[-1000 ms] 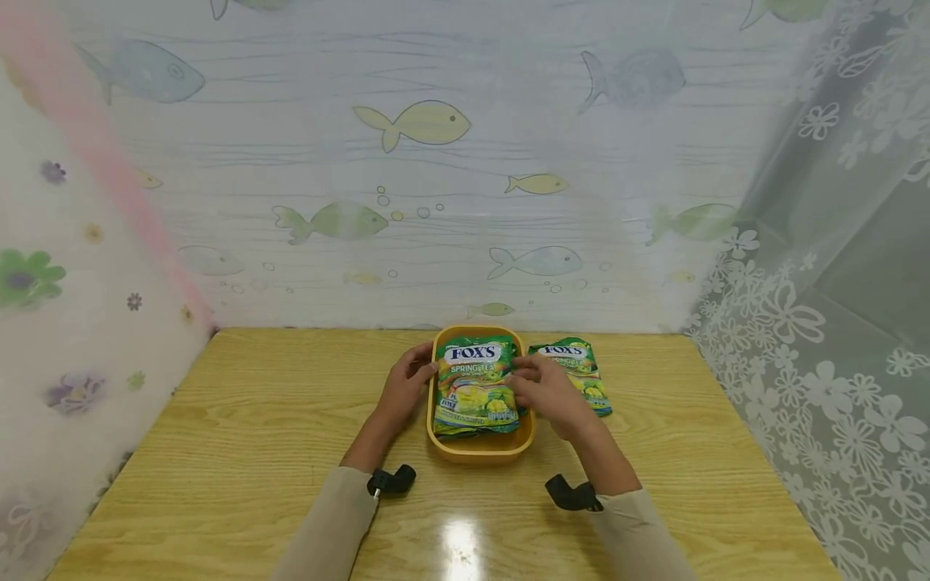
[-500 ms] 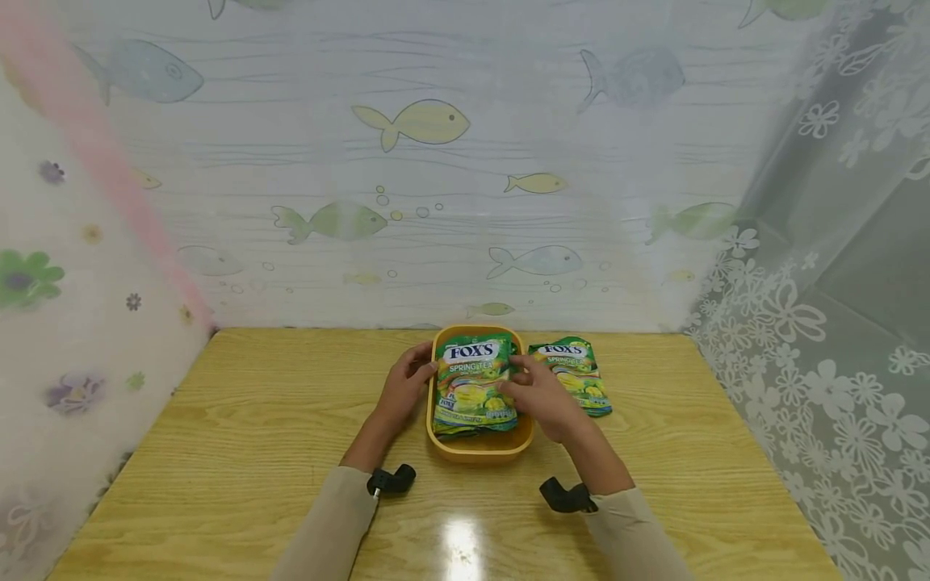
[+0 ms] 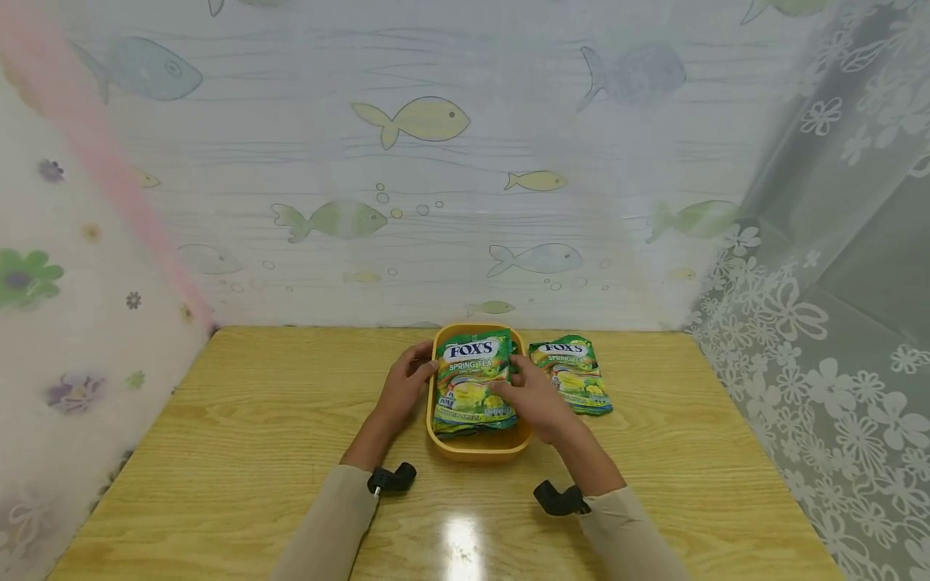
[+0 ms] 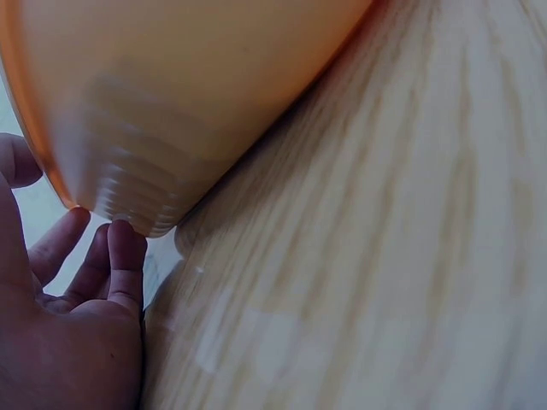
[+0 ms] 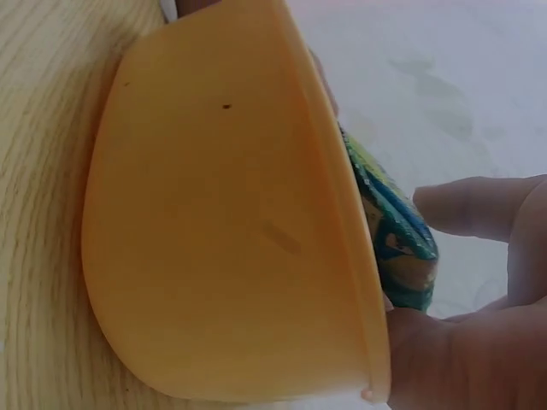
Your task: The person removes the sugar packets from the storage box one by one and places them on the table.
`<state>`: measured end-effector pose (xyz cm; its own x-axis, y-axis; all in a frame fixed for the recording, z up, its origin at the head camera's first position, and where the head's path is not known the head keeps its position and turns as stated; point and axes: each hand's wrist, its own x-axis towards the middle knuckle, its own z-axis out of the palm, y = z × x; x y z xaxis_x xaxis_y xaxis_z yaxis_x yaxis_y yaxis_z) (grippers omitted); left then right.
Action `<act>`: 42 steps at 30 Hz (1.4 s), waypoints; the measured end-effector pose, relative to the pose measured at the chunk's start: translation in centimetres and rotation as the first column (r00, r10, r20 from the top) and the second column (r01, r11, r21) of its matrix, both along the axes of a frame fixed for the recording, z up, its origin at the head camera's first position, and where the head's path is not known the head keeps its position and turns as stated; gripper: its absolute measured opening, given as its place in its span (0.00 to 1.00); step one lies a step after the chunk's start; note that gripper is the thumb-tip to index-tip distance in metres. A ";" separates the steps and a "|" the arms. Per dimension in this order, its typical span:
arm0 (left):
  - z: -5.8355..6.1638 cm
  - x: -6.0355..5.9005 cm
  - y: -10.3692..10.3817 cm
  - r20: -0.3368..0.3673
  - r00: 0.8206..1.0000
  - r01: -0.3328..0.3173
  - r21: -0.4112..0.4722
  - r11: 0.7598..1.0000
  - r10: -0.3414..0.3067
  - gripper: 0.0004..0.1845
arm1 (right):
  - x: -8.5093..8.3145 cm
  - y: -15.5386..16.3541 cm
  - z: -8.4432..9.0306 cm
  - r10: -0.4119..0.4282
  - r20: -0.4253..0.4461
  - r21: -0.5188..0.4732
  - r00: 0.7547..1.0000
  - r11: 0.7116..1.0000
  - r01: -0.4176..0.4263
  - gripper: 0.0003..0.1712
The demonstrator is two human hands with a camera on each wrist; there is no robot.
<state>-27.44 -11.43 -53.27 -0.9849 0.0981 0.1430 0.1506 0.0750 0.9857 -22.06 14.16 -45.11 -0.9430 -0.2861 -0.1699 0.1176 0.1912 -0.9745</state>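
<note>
Right hand [image 3: 541,403] looks to be pinching the right edge of the candy bag [image 3: 472,371], thumb over the front, fingers tucked under; the exact thumb contact is hard to make out. Left hand [image 3: 403,391] grips the tub [image 3: 479,454] at its left side, thumb at the rim, fingers bent against the outside.

Bag sits in the tub, center of the frame, directly left of the right fingers. Long axis runs up and down the frame, slight lean; label up. Right hand is nearer, on it; left hand is at the tub wall. More green wrapper shows beneath, count unclear.

Right wrist view shows the bag's edge poking above the rim, which looks flatter from the head. Left wrist view shows fingertips on the outer wall, no bags.

Second bag [image 3: 574,379] lies on the table [image 3: 254,444], right of the tub. Fish-print sheet [image 3: 407,48] fills the upper frame.
</note>
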 end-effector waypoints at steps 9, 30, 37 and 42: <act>0.1 -0.1 0.1 -0.003 1.000 -0.006 -0.003 1.000 0.006 0.26 | 0.2 -0.7 -0.4 -0.042 -0.036 0.065 0.998 0.997 0.045 0.53; 0.0 0.0 0.0 0.006 1.000 0.006 -0.001 1.000 -0.006 0.25 | 0.4 -1.8 -1.2 -0.063 -0.053 -0.020 0.997 0.998 0.063 0.46; 0.1 -0.1 0.1 0.003 1.000 0.008 -0.009 1.000 -0.008 0.25 | 0.2 -1.7 -1.4 -0.068 -0.042 -0.022 0.997 0.998 0.067 0.48; 0.1 0.0 0.0 0.003 1.000 0.012 -0.006 1.000 -0.012 0.25 | 0.3 -1.7 -1.4 -0.074 -0.045 -0.019 0.996 0.997 0.073 0.50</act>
<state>-27.42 -11.39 -53.14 -0.9841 0.1102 0.1392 0.1483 0.0790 0.9858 -21.80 12.42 -46.54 -0.9682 -0.2182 -0.1222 0.0864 0.1664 -0.9823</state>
